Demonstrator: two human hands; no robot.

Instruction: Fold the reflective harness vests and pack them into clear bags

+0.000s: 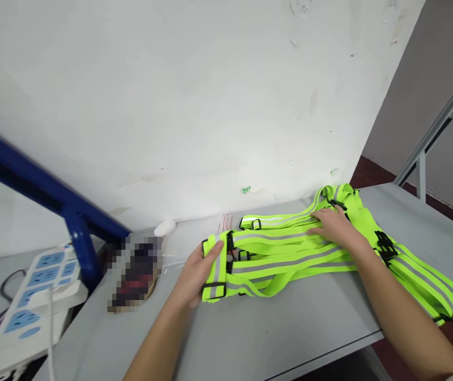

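Observation:
Bright yellow-green straps (289, 263) with grey reflective stripes and black buckles lie across the grey table. My left hand (199, 270) grips their left end, thumb on top beside a black buckle. Fingers spread, my right hand (335, 225) rests on the straps near the middle of the bundle. A looped part of the straps stands up against the wall behind it. More straps (424, 280) reach the table's front edge at the right, beyond my right forearm.
Clear plastic bags (194, 235) and a white oval object (165, 228) lie by the wall. A blurred dark item (141, 272) is on the left. Farther left are a blue metal frame (81, 243) and a white power strip (31, 301) with cables. The grey table (266, 333) has its front edge below.

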